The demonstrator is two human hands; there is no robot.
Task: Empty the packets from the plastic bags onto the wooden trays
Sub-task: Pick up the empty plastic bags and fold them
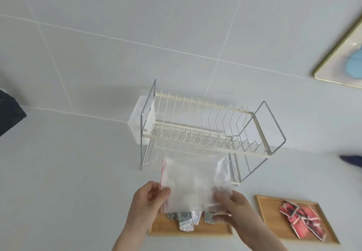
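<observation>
Fingers of the left hand [149,199] pinch the plastic bag [194,184] at its left edge; the right hand [232,204] closes its grip on the right corner, holding it over grey packets [185,220] on the near wooden tray [168,228].

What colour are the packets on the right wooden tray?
Red packets, with black and white markings, seen in the head view.

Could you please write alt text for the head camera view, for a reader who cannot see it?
Two hands, left and right, hold a clear zip bag above a wooden tray where grey packets lie. A second wooden tray to the right holds red packets. Behind stands an empty wire dish rack on a white surface.
</observation>
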